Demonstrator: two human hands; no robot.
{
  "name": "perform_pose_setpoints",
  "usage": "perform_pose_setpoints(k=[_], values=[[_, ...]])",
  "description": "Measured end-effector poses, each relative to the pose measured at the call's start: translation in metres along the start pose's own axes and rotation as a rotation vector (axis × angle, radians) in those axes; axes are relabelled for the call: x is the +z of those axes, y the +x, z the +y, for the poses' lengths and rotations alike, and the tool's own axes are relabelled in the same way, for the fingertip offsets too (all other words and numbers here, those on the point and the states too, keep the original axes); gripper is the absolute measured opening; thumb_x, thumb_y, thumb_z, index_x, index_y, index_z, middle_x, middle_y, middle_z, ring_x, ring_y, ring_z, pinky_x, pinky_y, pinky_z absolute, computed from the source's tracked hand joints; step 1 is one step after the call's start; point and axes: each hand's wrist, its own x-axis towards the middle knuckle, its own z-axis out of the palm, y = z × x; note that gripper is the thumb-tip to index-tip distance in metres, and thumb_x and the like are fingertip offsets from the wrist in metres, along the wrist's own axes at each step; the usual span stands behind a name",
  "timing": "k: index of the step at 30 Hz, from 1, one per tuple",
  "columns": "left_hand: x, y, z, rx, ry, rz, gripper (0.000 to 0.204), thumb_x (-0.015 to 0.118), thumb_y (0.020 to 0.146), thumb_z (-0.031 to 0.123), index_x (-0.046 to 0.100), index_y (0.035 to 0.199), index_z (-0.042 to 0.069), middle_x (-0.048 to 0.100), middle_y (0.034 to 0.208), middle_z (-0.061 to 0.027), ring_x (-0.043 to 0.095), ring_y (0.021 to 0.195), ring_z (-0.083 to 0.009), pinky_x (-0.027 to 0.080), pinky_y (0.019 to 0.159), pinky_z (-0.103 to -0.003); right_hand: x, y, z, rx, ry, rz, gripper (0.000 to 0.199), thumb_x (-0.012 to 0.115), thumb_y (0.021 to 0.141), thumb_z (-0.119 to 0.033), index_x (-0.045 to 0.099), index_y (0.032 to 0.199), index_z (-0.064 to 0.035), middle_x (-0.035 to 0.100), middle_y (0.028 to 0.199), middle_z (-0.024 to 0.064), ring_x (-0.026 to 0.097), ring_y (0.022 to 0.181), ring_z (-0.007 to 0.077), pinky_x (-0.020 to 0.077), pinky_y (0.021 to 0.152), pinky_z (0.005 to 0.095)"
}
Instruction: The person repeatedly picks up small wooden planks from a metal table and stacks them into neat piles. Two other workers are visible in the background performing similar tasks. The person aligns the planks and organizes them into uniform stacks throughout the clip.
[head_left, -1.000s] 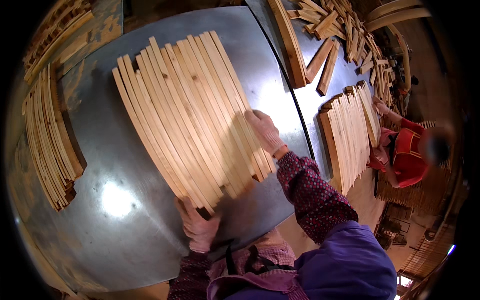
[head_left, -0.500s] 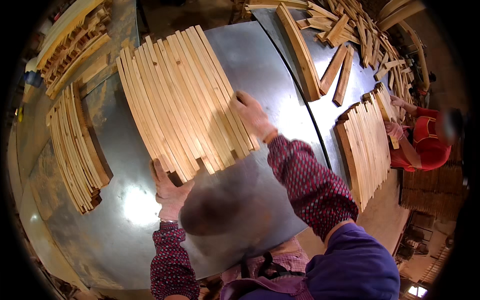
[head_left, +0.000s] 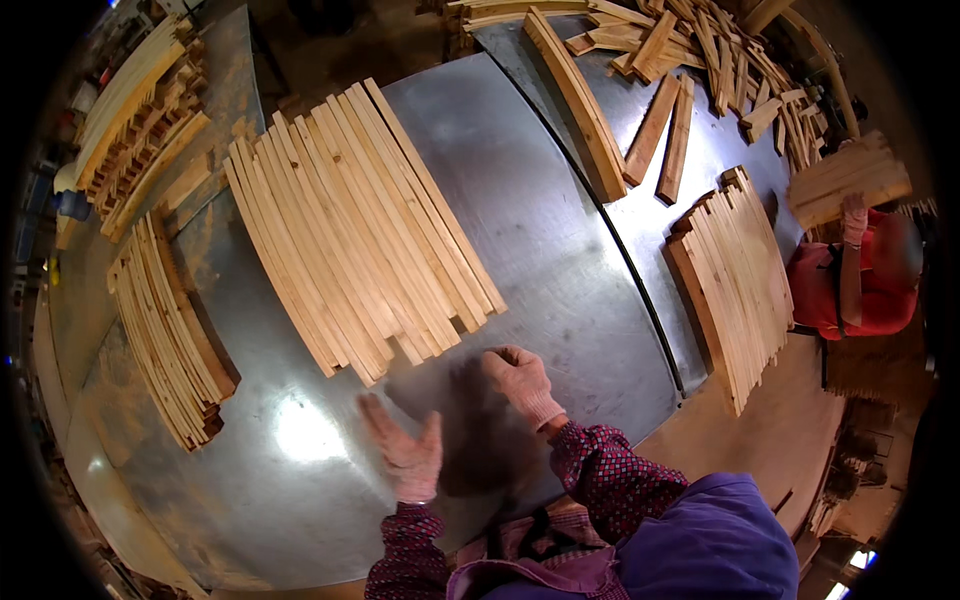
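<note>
A wide row of pale wooden strips (head_left: 350, 230) lies side by side on the metal tabletop (head_left: 590, 340), its near ends uneven. Just below those near ends is my left hand (head_left: 405, 450), in a pale glove, slightly blurred, with fingers spread and holding nothing. My right hand (head_left: 523, 385), also gloved, hovers near the row's lower right corner, apart from the wood. Its fingers are curled in, and nothing shows in them.
A smaller bundle of strips (head_left: 175, 330) lies at left, with stacked boards (head_left: 140, 110) farther back. Beyond a dark seam at right are another strip row (head_left: 735, 290), loose pieces (head_left: 655, 130) and a jumbled pile (head_left: 745, 80). A co-worker in red (head_left: 855, 275) holds a wooden panel (head_left: 850, 180).
Both my hands have left the edges of the strip row and drawn back toward me. At right, the co-worker has lifted a panel of strips off the row there.
</note>
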Motion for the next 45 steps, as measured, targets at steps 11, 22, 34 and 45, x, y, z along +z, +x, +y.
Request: perform_pose_setpoints(k=[11, 22, 34, 45], values=[[0.007, -0.075, 0.002, 0.124, -0.092, -0.251, 0.092, 0.079, 0.078, 0.031, 0.029, 0.15, 0.001, 0.038, 0.149, -0.0247, 0.044, 0.132, -0.0434, 0.041, 0.107, -0.048, 0.008, -0.006, -0.005, -0.018, 0.337, -0.188, 0.043, 0.061, 0.093, -0.02, 0.058, 0.129, 0.0027, 0.066, 0.09, 0.0048, 0.058, 0.06, 0.0112, 0.0547, 0.059, 0.028], [-0.021, -0.101, 0.0, 0.037, -0.017, -0.397, 0.087, 0.074, 0.082, 0.036, 0.03, 0.152, 0.009, 0.041, 0.149, -0.0201, 0.045, 0.133, -0.0401, 0.043, 0.105, -0.048, -0.046, -0.068, 0.064, 0.044, 0.216, -0.145, 0.043, 0.061, 0.093, -0.018, 0.057, 0.129, 0.0051, 0.065, 0.086, 0.0065, 0.057, 0.062, 0.0124, 0.0467, 0.055, 0.0253], [0.0, -0.103, -0.002, -0.077, -0.14, -0.696, 0.075, 0.066, 0.089, 0.03, 0.031, 0.15, 0.003, 0.038, 0.154, -0.02, 0.044, 0.137, -0.0371, 0.039, 0.11, -0.043, -0.115, -0.139, 0.118, 0.027, -0.23, -0.056, 0.039, 0.062, 0.094, -0.024, 0.065, 0.124, 0.0011, 0.069, 0.088, 0.0064, 0.063, 0.072, 0.014, 0.0516, 0.067, 0.0282], [0.065, -0.005, 0.039, -0.733, -1.363, -0.178, 0.054, 0.064, 0.092, 0.013, 0.041, 0.141, 0.012, 0.056, 0.103, -0.0017, 0.06, 0.087, -0.0158, 0.053, 0.073, -0.03, 0.012, 0.036, -0.123, -0.741, -0.629, -0.139, 0.043, 0.057, 0.094, -0.027, 0.06, 0.129, -0.0014, 0.068, 0.119, 0.0196, 0.063, 0.115, 0.0324, 0.0485, 0.097, 0.0377]])
